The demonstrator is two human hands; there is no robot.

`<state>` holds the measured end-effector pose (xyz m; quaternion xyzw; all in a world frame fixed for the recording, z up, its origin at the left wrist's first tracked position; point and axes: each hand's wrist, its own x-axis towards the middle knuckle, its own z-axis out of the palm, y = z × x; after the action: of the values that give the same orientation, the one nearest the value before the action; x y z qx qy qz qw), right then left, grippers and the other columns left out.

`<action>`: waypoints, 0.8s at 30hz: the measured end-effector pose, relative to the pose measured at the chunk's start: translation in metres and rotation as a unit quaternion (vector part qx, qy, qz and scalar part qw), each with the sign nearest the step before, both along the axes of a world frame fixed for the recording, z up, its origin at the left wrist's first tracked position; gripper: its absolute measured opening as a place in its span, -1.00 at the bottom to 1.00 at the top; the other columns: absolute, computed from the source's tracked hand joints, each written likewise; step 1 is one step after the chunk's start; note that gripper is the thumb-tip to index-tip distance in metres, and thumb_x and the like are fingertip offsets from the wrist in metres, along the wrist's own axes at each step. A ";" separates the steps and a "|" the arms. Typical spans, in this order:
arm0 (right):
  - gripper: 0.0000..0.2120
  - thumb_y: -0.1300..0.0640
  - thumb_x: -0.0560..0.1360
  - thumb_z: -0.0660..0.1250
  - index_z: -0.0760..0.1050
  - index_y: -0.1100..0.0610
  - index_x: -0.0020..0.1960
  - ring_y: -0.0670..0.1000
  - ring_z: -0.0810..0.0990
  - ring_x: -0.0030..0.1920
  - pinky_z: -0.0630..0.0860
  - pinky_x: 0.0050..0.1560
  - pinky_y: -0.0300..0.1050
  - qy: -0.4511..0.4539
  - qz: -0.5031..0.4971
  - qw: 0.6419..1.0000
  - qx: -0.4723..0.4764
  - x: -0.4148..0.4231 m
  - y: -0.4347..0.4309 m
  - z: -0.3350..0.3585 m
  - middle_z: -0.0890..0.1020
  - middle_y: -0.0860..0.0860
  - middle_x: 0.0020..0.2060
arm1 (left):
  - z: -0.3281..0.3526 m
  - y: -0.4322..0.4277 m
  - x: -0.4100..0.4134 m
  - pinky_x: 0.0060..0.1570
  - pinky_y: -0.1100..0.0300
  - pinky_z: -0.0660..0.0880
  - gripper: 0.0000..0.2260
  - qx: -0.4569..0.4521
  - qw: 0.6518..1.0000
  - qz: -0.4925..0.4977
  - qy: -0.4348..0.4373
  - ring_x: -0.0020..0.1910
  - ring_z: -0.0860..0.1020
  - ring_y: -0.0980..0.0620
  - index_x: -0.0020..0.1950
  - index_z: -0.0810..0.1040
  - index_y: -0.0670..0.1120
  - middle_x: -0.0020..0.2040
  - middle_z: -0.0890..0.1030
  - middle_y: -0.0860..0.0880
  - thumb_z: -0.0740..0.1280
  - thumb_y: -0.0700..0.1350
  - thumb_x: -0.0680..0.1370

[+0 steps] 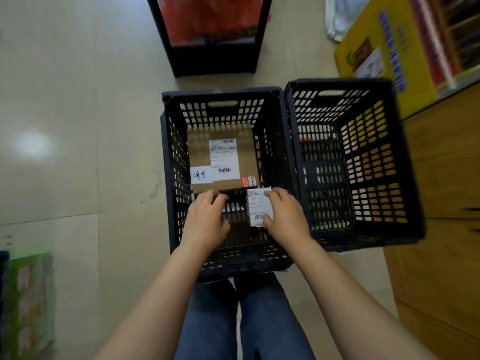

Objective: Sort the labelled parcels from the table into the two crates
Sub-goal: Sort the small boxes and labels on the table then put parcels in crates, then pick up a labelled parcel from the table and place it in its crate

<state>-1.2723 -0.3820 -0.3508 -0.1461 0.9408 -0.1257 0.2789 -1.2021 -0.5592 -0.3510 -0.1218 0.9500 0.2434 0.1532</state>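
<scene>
Right hand [284, 216] is curled round a small rectangular white-labelled parcel [258, 205], held inside the left black slotted plastic crate [220, 96] near a flat cardboard box [201, 144]. Whether anything is gripped by the left hand [206, 216], fingers bent, cannot be told.

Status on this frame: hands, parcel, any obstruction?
Right hand grips small white-labelled parcel over left crate. Left hand curled by near edge of brown parcel, grip unclear. That parcel fills the crate's far end.
</scene>
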 end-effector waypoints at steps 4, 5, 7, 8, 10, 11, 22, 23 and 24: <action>-0.50 0.11 0.53 0.35 0.34 0.08 0.44 0.06 0.34 0.37 0.22 0.39 -0.08 0.058 0.025 0.997 -0.054 0.002 0.001 0.071 0.38 0.01 0.38 | 0.065 0.001 0.001 0.11 0.00 0.43 -0.56 -0.017 0.997 -0.002 0.081 0.12 0.49 -0.13 0.23 0.53 -0.12 0.13 0.52 -0.08 0.46 -0.15 0.36; -0.51 0.11 0.53 0.35 0.35 0.07 0.43 0.05 0.34 0.36 0.23 0.39 -0.10 0.075 0.031 0.994 -0.067 0.001 0.002 0.087 0.38 0.00 0.37 | 0.079 0.003 0.003 0.11 -0.02 0.45 -0.55 -0.022 0.995 0.000 0.102 0.11 0.50 -0.13 0.22 0.54 -0.12 0.13 0.53 -0.08 0.47 -0.16 0.35; -0.54 0.11 0.52 0.36 0.38 0.07 0.40 0.04 0.35 0.34 0.25 0.36 -0.11 0.103 0.044 0.989 -0.092 -0.003 0.004 0.114 0.40 -0.02 0.34 | 0.106 0.007 0.008 0.12 -0.03 0.47 -0.53 -0.036 0.989 0.010 0.145 0.13 0.51 -0.15 0.24 0.55 -0.12 0.15 0.55 -0.10 0.49 -0.17 0.34; -0.55 0.11 0.52 0.36 0.40 0.08 0.39 0.03 0.36 0.33 0.26 0.35 -0.10 0.114 0.051 0.987 -0.104 -0.006 0.005 0.126 0.41 -0.02 0.32 | 0.118 0.010 0.011 0.14 -0.03 0.45 -0.53 -0.043 0.986 0.025 0.161 0.15 0.50 -0.14 0.26 0.54 -0.12 0.16 0.55 -0.10 0.48 -0.17 0.35; -0.56 0.11 0.50 0.37 0.41 0.08 0.36 0.03 0.37 0.31 0.28 0.35 -0.08 0.132 0.071 0.980 -0.128 -0.012 0.005 0.146 0.42 -0.02 0.29 | 0.141 0.018 0.018 0.17 0.02 0.42 -0.53 -0.054 0.979 0.066 0.185 0.18 0.48 -0.11 0.27 0.54 -0.11 0.18 0.54 -0.09 0.47 -0.16 0.37; -0.56 0.11 0.50 0.37 0.42 0.08 0.36 0.03 0.38 0.30 0.28 0.36 -0.07 0.139 0.084 0.977 -0.139 -0.014 0.006 0.155 0.43 -0.02 0.28 | 0.150 0.024 0.021 0.17 0.03 0.41 -0.54 -0.061 0.975 0.086 0.198 0.19 0.47 -0.10 0.27 0.54 -0.11 0.18 0.54 -0.08 0.47 -0.16 0.37; -0.60 0.11 0.48 0.40 0.49 0.08 0.30 0.04 0.44 0.24 0.30 0.29 -0.09 0.128 0.297 0.916 -0.236 0.029 -0.010 0.211 0.50 0.00 0.22 | 0.207 0.081 0.114 0.12 0.02 0.43 -0.54 -0.156 0.914 0.308 0.213 0.10 0.49 -0.09 0.24 0.53 -0.09 0.11 0.54 -0.06 0.49 -0.14 0.35; -0.61 0.12 0.48 0.40 0.50 0.09 0.29 0.06 0.45 0.23 0.31 0.28 -0.08 0.124 0.315 0.908 -0.246 0.037 -0.014 0.215 0.52 0.01 0.20 | 0.211 0.083 0.126 0.12 0.02 0.43 -0.54 -0.165 0.906 0.326 0.215 0.09 0.49 -0.10 0.23 0.54 -0.09 0.10 0.54 -0.06 0.49 -0.13 0.35; -0.62 0.13 0.47 0.40 0.51 0.10 0.28 0.07 0.45 0.23 0.31 0.28 -0.07 0.120 0.335 0.899 -0.255 0.046 -0.018 0.220 0.52 0.02 0.20 | 0.214 0.085 0.138 0.11 0.02 0.43 -0.55 -0.171 0.897 0.345 0.218 0.09 0.49 -0.09 0.23 0.54 -0.10 0.09 0.54 -0.05 0.49 -0.13 0.36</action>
<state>-1.2267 -0.4000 -0.1303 -0.5331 0.7981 -0.2417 0.1428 -1.0642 -0.4744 -0.1365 -0.4103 0.8849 0.1350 -0.1743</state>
